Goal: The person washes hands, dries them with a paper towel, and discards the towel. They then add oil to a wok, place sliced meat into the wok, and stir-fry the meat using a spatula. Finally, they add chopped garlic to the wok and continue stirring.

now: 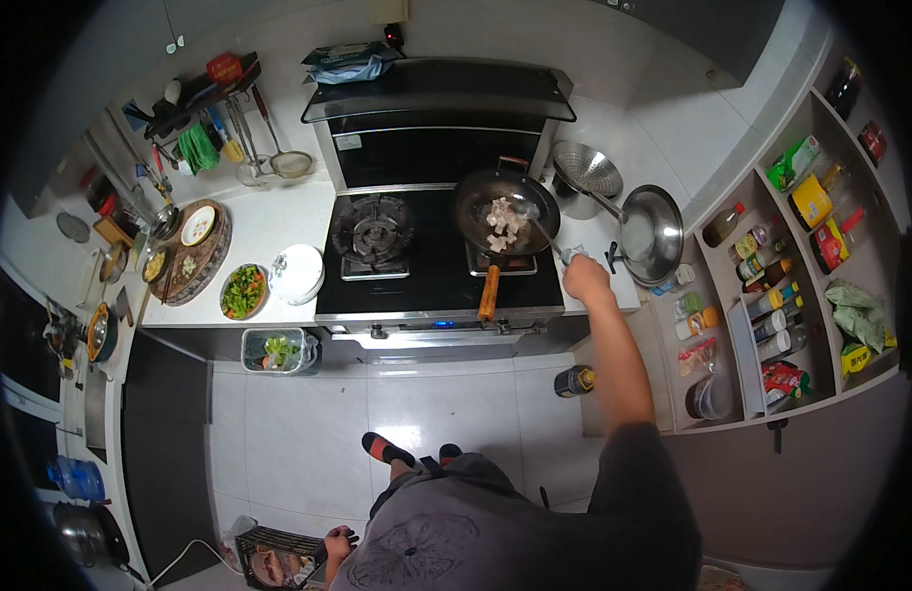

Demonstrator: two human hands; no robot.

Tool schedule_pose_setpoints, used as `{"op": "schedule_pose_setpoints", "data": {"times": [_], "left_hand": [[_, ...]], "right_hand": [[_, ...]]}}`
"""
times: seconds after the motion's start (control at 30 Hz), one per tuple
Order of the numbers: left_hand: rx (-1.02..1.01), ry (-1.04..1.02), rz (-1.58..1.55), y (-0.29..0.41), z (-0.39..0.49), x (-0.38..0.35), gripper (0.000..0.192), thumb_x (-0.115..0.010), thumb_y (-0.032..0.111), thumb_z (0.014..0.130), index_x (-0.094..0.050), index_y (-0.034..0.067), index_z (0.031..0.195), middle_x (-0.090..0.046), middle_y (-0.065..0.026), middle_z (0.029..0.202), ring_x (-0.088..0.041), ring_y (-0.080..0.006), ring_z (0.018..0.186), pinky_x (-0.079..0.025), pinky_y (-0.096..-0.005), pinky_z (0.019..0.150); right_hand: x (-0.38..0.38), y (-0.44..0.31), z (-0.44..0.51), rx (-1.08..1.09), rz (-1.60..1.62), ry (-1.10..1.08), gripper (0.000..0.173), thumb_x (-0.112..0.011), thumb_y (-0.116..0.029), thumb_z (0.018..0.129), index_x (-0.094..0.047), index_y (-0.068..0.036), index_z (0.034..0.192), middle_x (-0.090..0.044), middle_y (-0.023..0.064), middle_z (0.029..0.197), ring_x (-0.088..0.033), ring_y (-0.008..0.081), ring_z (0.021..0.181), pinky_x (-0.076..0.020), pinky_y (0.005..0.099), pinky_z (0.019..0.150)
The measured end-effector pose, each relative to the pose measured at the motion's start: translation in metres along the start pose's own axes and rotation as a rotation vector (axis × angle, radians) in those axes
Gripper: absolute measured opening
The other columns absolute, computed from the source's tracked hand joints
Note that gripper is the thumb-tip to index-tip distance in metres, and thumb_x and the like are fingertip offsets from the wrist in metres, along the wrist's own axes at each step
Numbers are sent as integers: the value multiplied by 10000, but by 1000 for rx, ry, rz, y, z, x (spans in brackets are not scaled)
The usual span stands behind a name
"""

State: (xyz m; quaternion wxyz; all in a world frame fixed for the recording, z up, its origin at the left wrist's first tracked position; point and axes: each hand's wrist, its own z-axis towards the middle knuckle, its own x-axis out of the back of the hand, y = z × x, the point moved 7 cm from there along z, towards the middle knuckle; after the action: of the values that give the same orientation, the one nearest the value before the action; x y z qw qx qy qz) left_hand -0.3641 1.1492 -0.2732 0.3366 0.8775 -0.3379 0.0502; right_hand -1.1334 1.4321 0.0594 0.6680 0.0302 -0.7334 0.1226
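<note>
A dark wok (471, 203) with a wooden handle (489, 292) sits over the right burner of a black gas stove (434, 284). Pale pieces of meat (505, 223) lie inside it. My right hand (587, 278) is closed around the handle end of a metal spatula or ladle (548, 238), whose far end reaches into the wok among the meat. Low in the view, my left hand (341, 543) hangs beside my body with its fingers apart and nothing visible in it, near a black plastic crate (282, 538) on the floor.
Left of the stove are stacked white plates (297, 273), a bowl of green vegetables (243, 292) and a round wooden board (212, 262). A steel basin (666, 233) and strainer (589, 170) stand right. Shelves (755, 177) hold several bottles. A bottle (572, 382) is on the floor.
</note>
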Motion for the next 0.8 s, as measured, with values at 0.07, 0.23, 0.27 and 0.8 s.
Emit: {"op": "schedule_pose_setpoints", "data": {"times": [0.07, 0.23, 0.27, 0.8], "left_hand": [[-26, -49, -101, 10, 6, 0, 90, -558, 146, 908, -567, 66, 950, -644, -86, 810, -662, -231, 664, -472, -319, 486], [21, -36, -122, 10, 10, 7, 87, -562, 173, 909, -562, 94, 945, -641, -70, 817, -662, -223, 663, -453, -300, 476], [-23, -55, -155, 11, 7, 6, 107, -573, 174, 903, -564, 84, 960, -647, -77, 827, -662, -236, 663, -469, -309, 486], [-7, -21, -167, -21, 8, 11, 67, -562, 115, 891, -569, 61, 930, -636, -100, 787, -665, -276, 664, -489, -373, 467]], "right_hand": [[-27, 1, 21, -46, 101, 40, 286, -542, -244, 887, -638, -7, 1014, -668, 200, 976, -637, 377, 915, -507, 440, 791], [-79, 12, 37, -251, 910, -264, 257, -516, -243, 935, -548, -7, 1031, -619, 123, 733, -572, 207, 532, -448, 349, 433], [-80, 11, 39, -252, 970, -277, 240, -520, -243, 943, -503, -21, 1032, -540, 65, 652, -431, 113, 432, -319, 271, 341], [48, -30, -35, 274, -72, -139, 316, -603, -283, 863, -655, 19, 942, -655, 223, 996, -619, 378, 970, -486, 449, 835]]}}
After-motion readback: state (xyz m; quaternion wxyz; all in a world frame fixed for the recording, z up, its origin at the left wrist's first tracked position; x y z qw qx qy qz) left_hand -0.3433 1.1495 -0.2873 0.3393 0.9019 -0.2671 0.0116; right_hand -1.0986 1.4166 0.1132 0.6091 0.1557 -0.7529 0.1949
